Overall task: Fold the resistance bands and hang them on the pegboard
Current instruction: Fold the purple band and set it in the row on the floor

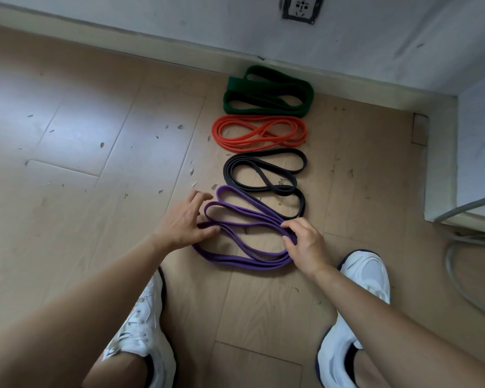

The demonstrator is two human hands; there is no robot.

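Folding step: the purple rubber resistance band lies looped on the wooden floor. Your left hand rests spread on its left loops, right hand pinches the right bend. Next: gather loops evenly — pegboard isn't in view.

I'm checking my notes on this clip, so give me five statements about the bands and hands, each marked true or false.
1. The green band lies nearest the wall. True.
2. The orange band lies between the purple and black ones. False: it lies between the green band and the black band.
3. The right hand pinches the purple band. True.
4. The left hand holds the black band. False: it rests on the purple band's left end.
5. One band hangs on a pegboard. False: all four lie on the floor; no pegboard is in view.
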